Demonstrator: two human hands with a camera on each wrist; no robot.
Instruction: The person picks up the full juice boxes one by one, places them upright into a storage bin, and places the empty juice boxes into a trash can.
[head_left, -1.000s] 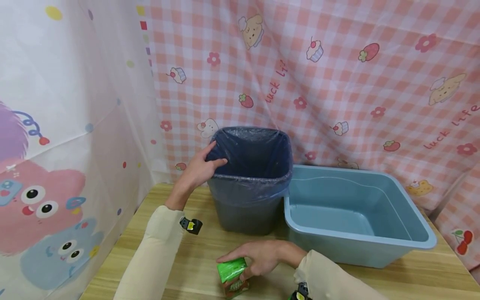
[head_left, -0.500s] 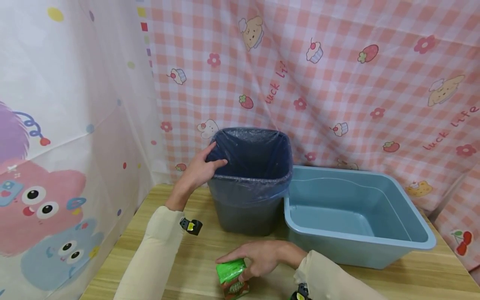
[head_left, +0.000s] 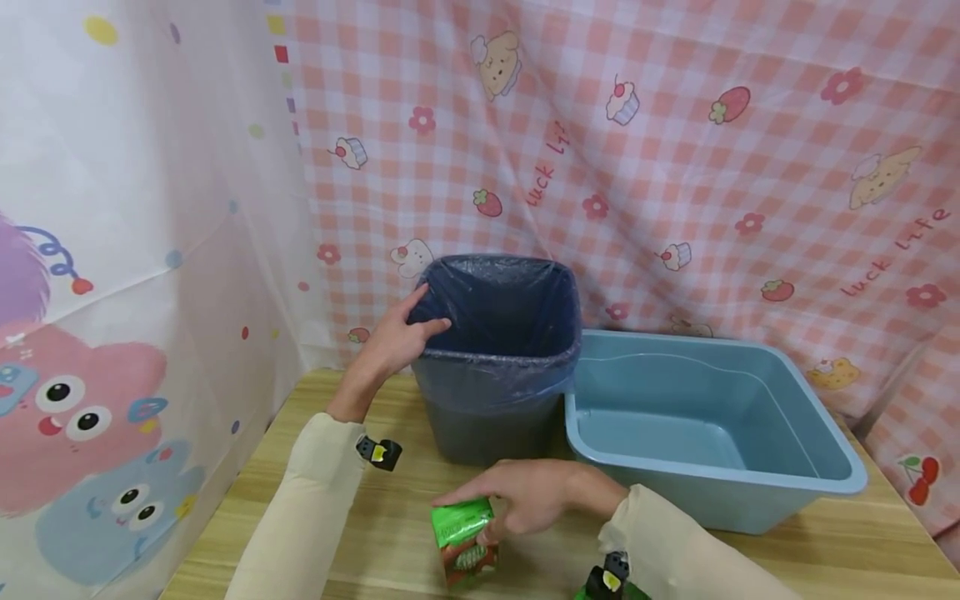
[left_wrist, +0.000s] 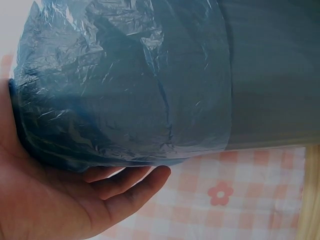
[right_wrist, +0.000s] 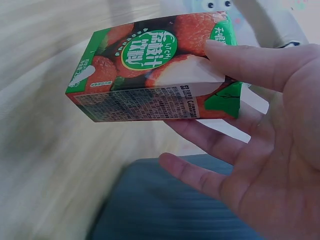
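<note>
My right hand (head_left: pixel 525 500) pinches a litchi juice box (head_left: pixel 463 537) by its green top end, above the wooden table. In the right wrist view the thumb lies on the fruit-printed face of the juice box (right_wrist: pixel 150 55), with fingers behind it and the lower fingers apart. My left hand (head_left: pixel 397 337) grips the left rim of a grey trash bin (head_left: pixel 487 433) lined with a thin blue plastic bag (head_left: pixel 498 383). Its thumb reaches inside the rim; in the left wrist view several fingers (left_wrist: pixel 140 192) lie along the outside of the bag.
A blue-grey plastic tub (head_left: pixel 712 479) stands right of the bin, close against it. A green patch (head_left: pixel 633 592) shows under my right wrist at the bottom edge. Patterned cloths (head_left: pixel 450 167) hang behind and left of the wooden table (head_left: pixel 390 533).
My right hand and the juice box have moved slightly up in the head view, and more of the printed side shows. The left hand stays on the rim.
</note>
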